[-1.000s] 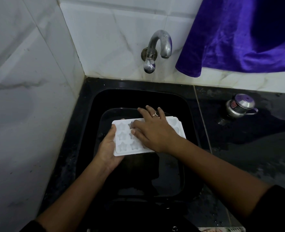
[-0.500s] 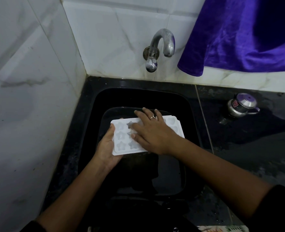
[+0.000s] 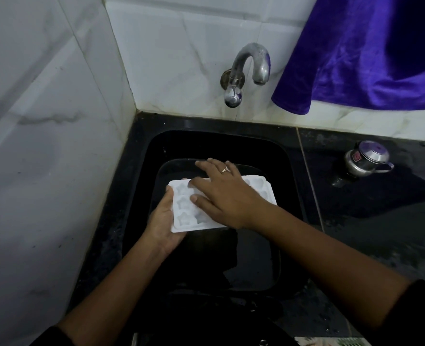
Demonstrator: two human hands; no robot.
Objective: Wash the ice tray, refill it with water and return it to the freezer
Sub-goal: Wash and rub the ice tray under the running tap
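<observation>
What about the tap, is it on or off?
Off, it seems: no water falls from the tap toward the ice tray held below.

— Where is the camera sitting?
— It is riding on the person's head, facing forward and tilting steeply down into the sink (image 3: 231,146).
— How near is it getting?
— Near. Both forearms are coming in from the bottom edge, and the left hand (image 3: 162,226) and right hand (image 3: 227,196) on the tray (image 3: 181,203) are landing mid-frame.
— And the edges?
— The wide lens is bending the wall (image 3: 44,146) at left. The tap (image 3: 251,63) is showing up top, and the surface (image 3: 381,221) is running off right.
</observation>
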